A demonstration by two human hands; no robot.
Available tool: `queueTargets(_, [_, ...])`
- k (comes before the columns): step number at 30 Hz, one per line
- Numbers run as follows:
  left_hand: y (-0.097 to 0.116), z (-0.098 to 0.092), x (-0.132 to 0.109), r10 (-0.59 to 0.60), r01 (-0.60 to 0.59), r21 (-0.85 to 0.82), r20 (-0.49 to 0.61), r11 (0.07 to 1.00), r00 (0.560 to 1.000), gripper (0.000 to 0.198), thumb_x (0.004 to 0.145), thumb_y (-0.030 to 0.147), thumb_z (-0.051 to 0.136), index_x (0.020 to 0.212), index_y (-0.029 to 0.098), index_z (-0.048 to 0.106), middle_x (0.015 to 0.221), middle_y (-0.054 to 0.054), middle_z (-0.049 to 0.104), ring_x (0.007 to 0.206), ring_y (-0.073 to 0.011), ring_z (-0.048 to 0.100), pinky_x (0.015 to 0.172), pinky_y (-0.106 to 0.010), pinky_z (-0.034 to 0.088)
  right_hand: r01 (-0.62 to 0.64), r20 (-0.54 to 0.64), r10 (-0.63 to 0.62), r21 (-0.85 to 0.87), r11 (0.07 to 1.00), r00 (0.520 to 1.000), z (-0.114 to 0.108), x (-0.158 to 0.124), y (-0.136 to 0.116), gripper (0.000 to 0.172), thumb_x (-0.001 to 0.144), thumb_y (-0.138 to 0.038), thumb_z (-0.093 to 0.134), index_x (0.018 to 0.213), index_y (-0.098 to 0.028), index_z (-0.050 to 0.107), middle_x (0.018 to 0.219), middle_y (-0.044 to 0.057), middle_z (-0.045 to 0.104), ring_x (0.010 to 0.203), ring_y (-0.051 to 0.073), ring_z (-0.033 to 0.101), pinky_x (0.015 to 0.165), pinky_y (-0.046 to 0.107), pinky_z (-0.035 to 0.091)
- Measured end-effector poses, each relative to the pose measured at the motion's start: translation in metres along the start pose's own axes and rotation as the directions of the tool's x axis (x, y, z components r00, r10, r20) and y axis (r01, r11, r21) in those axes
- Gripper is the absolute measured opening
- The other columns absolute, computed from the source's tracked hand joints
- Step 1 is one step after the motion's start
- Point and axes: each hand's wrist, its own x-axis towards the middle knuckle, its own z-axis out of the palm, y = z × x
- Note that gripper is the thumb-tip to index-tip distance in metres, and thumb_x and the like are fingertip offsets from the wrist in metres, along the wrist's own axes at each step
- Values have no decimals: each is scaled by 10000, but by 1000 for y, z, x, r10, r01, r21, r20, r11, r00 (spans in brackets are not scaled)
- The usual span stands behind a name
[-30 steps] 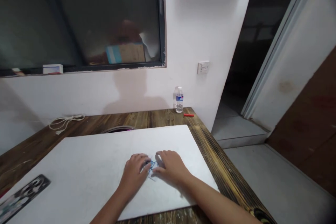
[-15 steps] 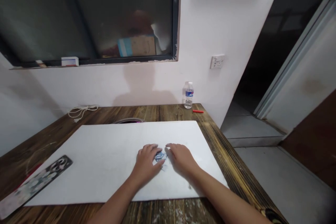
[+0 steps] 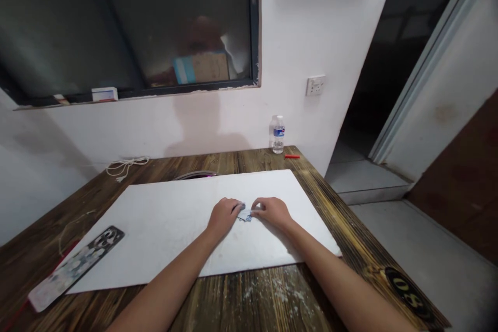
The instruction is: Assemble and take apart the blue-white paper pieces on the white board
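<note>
A small crumpled piece of pale blue paper [image 3: 245, 215] lies on a large white board [image 3: 155, 223], near the board's far middle. My left hand [image 3: 224, 217] rests on the board at the paper's left side, its fingertips touching the paper. My right hand [image 3: 272, 212] comes in from the right and presses its fingertips on the paper's other edge. Between them, much of the paper is hidden by my fingers.
The board lies on a dark wooden table [image 3: 249, 301]. A patterned metal stencil ruler [image 3: 75, 268] sits at the board's left edge. A water bottle [image 3: 277, 135], a red stick [image 3: 291, 156] and a white cable [image 3: 126, 166] lie beyond it. The table's right edge drops to a tiled floor.
My hands have closed in and slid farther up the board. The paper now looks smaller and paler, with its blue lines less visible. The view has tilted lower.
</note>
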Motion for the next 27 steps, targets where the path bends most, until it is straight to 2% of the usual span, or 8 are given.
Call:
queueTargets(7, [1,4,-6,102,-100,-138,8,985,995,153,821,264,633,935,253,735,986,-21,732,988,-204,626,894,-343,469,12,-42,-4,184,983,999,2,9,8,271,867,-468,553,898,-290,756,799,-16,714,726,145,593,614,251,334])
queueTargets(12, [6,5,-10,102,-102,22,-14,995,995,544,594,391,824,1102,248,690,1254,-82,625,1150,-305,537,963,-451,443,67,-19,-65,198,978,998,4,12,13,253,700,-426,734,915,-294,756,824,-19,702,733,150,589,628,252,360])
queueTargets(14, [6,5,-10,64,-62,71,-35,996,997,392,680,376,770,1045,250,705,1149,-75,655,1073,-282,556,918,-438,462,56,-14,-55,191,980,998,5,13,14,273,659,-411,764,903,-289,755,795,-23,699,714,152,590,614,252,357])
queueTargets(16, [4,6,-9,29,-24,74,-62,997,998,203,803,313,659,985,241,716,1035,-65,672,991,-247,575,885,-414,475,28,-27,-22,226,974,999,5,14,15,211,722,-416,704,867,-273,756,775,-16,708,709,158,603,621,258,369])
queueTargets(19, [-2,10,-7,21,-19,27,-66,999,998,202,874,218,554,1003,223,709,1053,-62,688,1027,-235,586,943,-426,463,11,-36,2,365,931,999,6,15,18,312,864,-453,521,823,-253,757,795,5,737,781,180,644,704,278,414])
queueTargets(21, [-5,12,-6,43,-43,-13,-18,999,999,266,884,165,510,1067,218,696,1172,-71,677,1168,-244,555,1035,-457,410,10,-28,3,440,898,1000,6,15,19,404,897,-499,455,817,-244,759,811,21,749,835,199,659,765,298,432])
queueTargets(24, [-3,12,-7,119,-111,-72,123,991,985,313,853,242,596,1158,220,663,1371,-98,566,1350,-290,421,1119,-535,293,17,-76,23,485,875,997,8,16,21,454,885,-556,461,796,-224,757,812,43,748,831,215,658,786,318,442])
queueTargets(27, [2,9,-9,270,-235,-167,225,957,936,250,798,296,686,1038,227,696,1369,-98,569,1365,-298,407,1126,-528,273,22,-183,97,558,829,978,10,16,23,514,887,-591,441,769,-189,738,731,56,716,685,192,618,686,306,444])
